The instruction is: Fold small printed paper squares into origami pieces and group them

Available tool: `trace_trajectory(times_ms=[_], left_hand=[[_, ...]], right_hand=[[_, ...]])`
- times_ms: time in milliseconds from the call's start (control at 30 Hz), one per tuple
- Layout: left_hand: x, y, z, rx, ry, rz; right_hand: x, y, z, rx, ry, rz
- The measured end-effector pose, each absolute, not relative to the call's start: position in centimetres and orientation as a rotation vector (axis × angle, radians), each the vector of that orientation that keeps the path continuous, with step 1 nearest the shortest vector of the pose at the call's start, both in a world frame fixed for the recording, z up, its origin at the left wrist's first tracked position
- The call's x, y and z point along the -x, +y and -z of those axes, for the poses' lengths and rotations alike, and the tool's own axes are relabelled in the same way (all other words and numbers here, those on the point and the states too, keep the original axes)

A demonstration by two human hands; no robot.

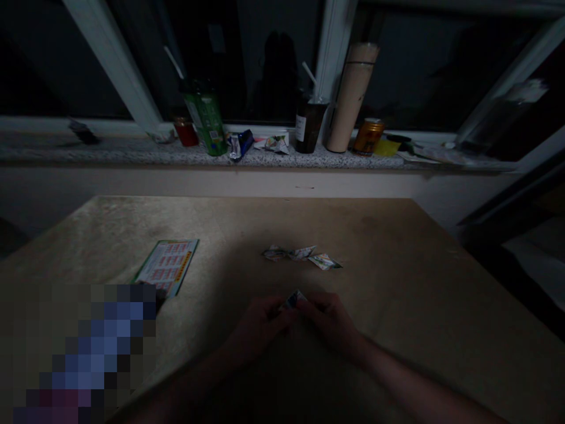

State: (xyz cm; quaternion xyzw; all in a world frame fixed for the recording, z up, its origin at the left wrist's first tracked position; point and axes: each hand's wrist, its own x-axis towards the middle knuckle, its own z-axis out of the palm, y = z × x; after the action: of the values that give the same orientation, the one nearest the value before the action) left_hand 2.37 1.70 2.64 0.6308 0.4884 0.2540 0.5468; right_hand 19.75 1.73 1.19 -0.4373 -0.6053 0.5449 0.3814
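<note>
The scene is dim. My left hand (258,330) and my right hand (331,321) meet low over the wooden table (397,265), fingers pinched together on a small folded piece of printed paper (295,299). Just beyond the hands lie three small folded paper shapes (302,255) in a row. A printed sheet (168,266) with orange and green marks lies flat to the left.
On the stone windowsill (110,153) stand a green bottle (206,121), a red jar (186,132), a dark bottle with a straw (309,123), a tall beige cup (353,97), a yellow can (368,136) and wrappers. A pixelated blue patch covers the lower left.
</note>
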Motion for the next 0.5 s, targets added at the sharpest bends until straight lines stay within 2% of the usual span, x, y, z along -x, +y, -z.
trace_trajectory(times_ms=[500], left_hand=[[-2.74,1.71,-3.36,-1.417,1.2,-0.661]], right_hand=[[-19.65,1.72,-0.93,1.154,-1.547,-1.353]])
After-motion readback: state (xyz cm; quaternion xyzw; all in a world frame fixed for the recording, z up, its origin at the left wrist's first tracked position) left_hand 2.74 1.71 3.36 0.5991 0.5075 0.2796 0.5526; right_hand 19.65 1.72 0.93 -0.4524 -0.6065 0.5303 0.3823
